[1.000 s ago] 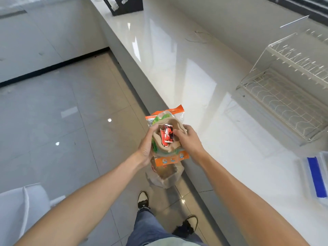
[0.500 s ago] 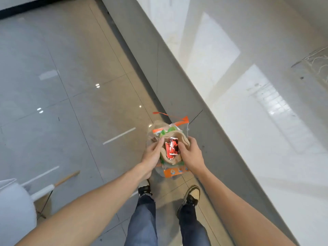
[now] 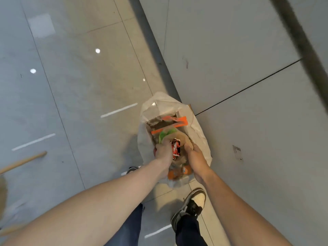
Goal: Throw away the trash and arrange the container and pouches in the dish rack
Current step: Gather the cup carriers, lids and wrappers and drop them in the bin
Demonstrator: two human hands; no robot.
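Looking straight down here: both hands hold a bundle of trash over the open mouth of a white plastic bin bag (image 3: 179,105) that sits on the tiled floor (image 3: 74,82), right against the grey cabinet front (image 3: 239,50). The left hand (image 3: 164,153) has its grip closed around the left side of the clear orange-trimmed pouch (image 3: 170,125), and the right hand (image 3: 195,155) pinches the beige paper (image 3: 182,135) on the other side. A red snack wrapper (image 3: 176,148) sits between the two hands. One sneaker (image 3: 193,205) shows below.
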